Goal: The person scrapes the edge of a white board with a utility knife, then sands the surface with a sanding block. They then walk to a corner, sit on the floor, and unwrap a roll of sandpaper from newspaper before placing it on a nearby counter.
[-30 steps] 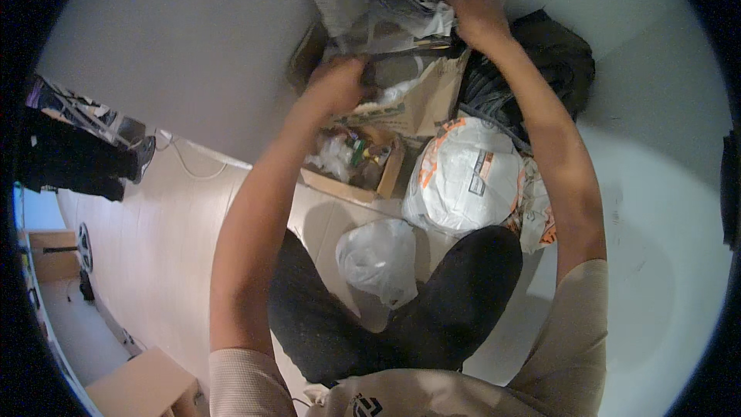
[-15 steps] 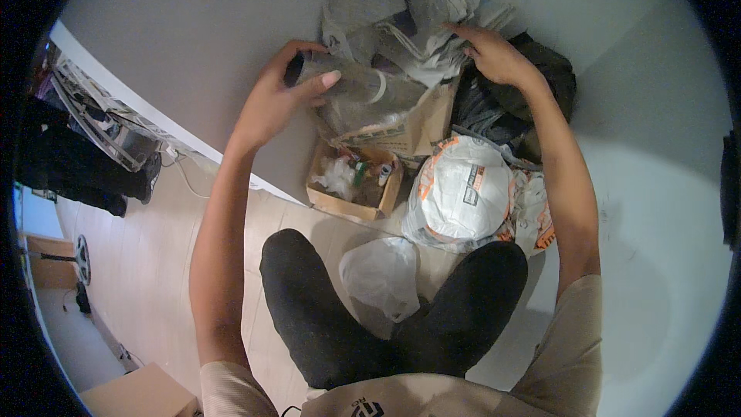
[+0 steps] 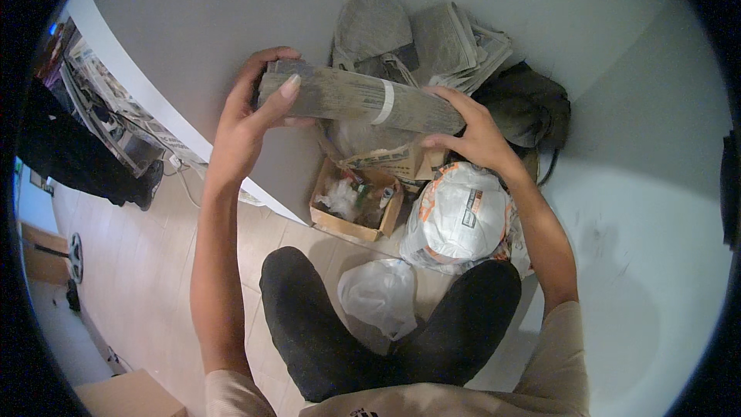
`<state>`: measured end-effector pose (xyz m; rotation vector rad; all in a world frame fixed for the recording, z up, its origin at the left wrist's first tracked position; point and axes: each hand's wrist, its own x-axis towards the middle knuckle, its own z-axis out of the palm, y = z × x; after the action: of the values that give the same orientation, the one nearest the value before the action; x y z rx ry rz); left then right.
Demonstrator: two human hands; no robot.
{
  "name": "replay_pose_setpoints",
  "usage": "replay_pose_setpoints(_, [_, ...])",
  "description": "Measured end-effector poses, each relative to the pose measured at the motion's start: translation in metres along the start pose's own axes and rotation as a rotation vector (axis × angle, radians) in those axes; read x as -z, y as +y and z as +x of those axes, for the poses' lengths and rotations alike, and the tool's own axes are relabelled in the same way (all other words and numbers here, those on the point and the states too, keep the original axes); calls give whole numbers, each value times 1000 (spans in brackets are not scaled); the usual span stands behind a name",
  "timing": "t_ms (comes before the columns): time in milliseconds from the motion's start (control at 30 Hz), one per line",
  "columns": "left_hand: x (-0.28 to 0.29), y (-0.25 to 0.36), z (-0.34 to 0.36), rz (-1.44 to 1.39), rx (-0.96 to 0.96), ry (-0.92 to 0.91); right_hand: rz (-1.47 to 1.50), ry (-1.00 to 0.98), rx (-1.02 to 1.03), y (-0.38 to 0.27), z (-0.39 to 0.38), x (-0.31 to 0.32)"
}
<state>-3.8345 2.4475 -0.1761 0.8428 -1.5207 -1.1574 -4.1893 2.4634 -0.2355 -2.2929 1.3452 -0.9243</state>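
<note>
1. Where the far left curves away, one black trouser leg (image 3: 77, 150) ending in a dark shoe (image 3: 149, 185), on a pale tiled floor (image 3: 158, 262).
2. One plain tan cardboard box (image 3: 131, 398), cut off by the lower edge.
3. Left hand (image 3: 251, 123): clamped on the left end of item 4, thumb over the near face, fingers round behind.
4. One long, flat, dusty grey-brown bundle (image 3: 332, 99) with a white band (image 3: 385, 102); held aloft between both hands, slightly tilted, its right end lower.
5. One small open brown cardboard box (image 3: 343, 226), containing crumpled clear plastic (image 3: 340, 198) and small mixed items.
6. One tied-looking translucent white plastic bag (image 3: 378, 297), between the knees.
7. One stack of folded grey newspapers (image 3: 446, 38), against the wall.
8. One bulging white plastic sack with orange markings (image 3: 455, 224).
9. Right hand (image 3: 480, 135): clamped on the bundle's right end, fingers above, thumb below.
10. One slumped black fabric bag (image 3: 532, 104).
</note>
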Motion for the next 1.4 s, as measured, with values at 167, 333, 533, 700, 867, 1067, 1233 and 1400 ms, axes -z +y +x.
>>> replay_pose_setpoints(167, [-7, -8, 6, -34, 57, -34, 84, 9, -42, 3, -20, 15])
replay_pose_setpoints(333, [-21, -20, 15, -30, 114, 16, 230, 1, -141, -9, -41, 34])
replay_pose_setpoints(533, [-33, -33, 25, -2, 123, 56, 272, 23, -189, -12, -52, 37])
replay_pose_setpoints(700, [-35, -36, 28, -39, 119, -34, 221, 47, -149, -12, -58, 36])
replay_pose_setpoints(867, [-41, -34, 32, -54, 104, -39, 223, 63, -195, -7, -63, 35])
replay_pose_setpoints(1067, [-45, -46, 37, -170, 88, 27, 235, 147, -141, -12, -65, 24])
replay_pose_setpoints(1233, [-53, -52, 36, -342, 109, 47, -18, 287, -69, -14, -69, 15])
replay_pose_setpoints(1400, [-63, -73, 35, -522, 158, 118, -387, 423, 117, -26, -79, -3])
